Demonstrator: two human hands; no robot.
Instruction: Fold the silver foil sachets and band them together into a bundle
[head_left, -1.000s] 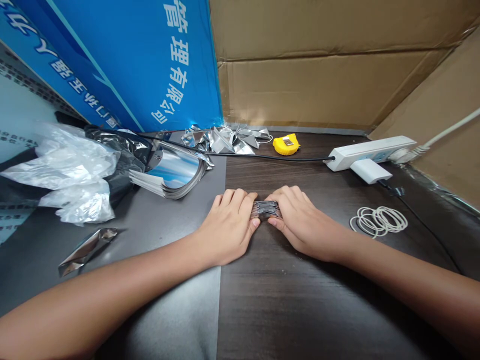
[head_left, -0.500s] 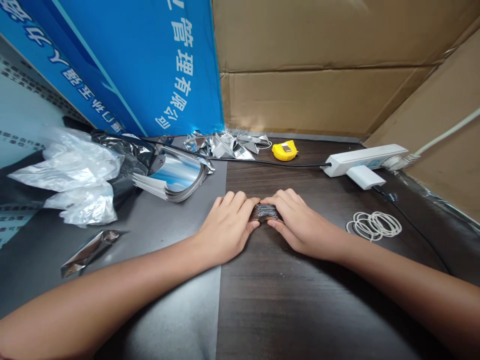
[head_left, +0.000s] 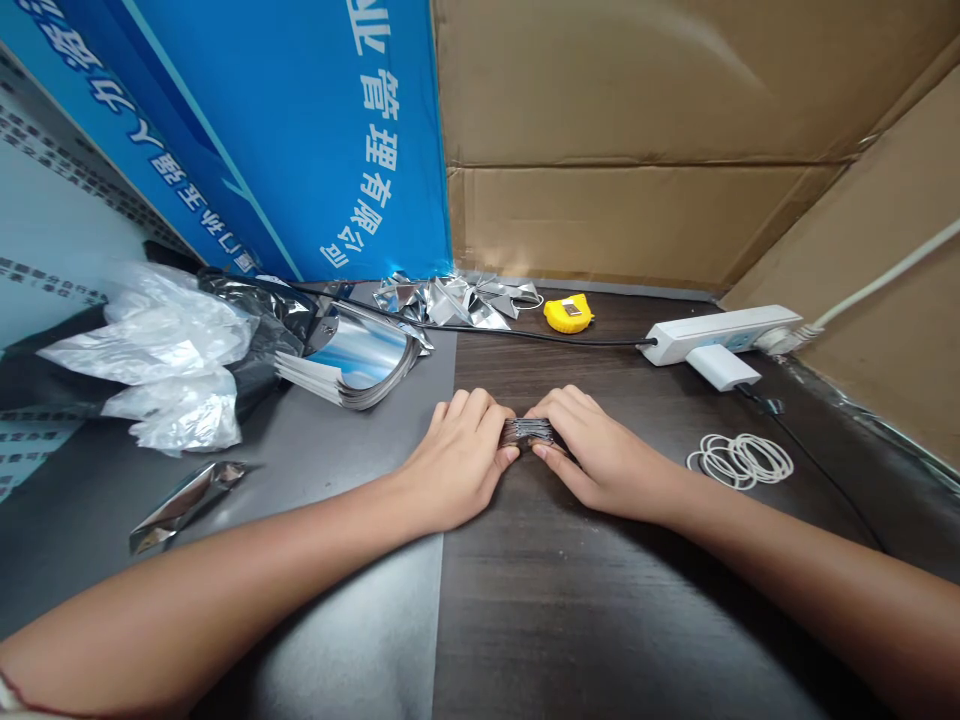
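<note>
Between my two hands is a small stack [head_left: 528,431] of thin, dark and silvery layers, low over the wood-grain tabletop. My left hand [head_left: 463,462] is closed on its left end, thumb in front and fingers behind. Around the right end my right hand [head_left: 589,448] grips in the same way. Only the middle of the stack shows; fingers cover both ends, and I cannot make out what the layers are. To the left lies a pile of curved, silvery printed sheets [head_left: 364,350]. Past my left forearm is a flat silver foil packet [head_left: 187,505].
Behind my hands are crumpled silver foil pieces [head_left: 457,300] and a yellow tape measure [head_left: 568,313]. A white power strip [head_left: 720,335] and looped white bands [head_left: 742,462] lie right. Clear plastic bags [head_left: 165,350] sit left. Blue board [head_left: 300,130] and cardboard [head_left: 637,220] stand behind.
The camera view has shifted slightly, so the surroundings sit a little lower. My right hand is slightly nearer my left, with both hands still gripping the stack.
</note>
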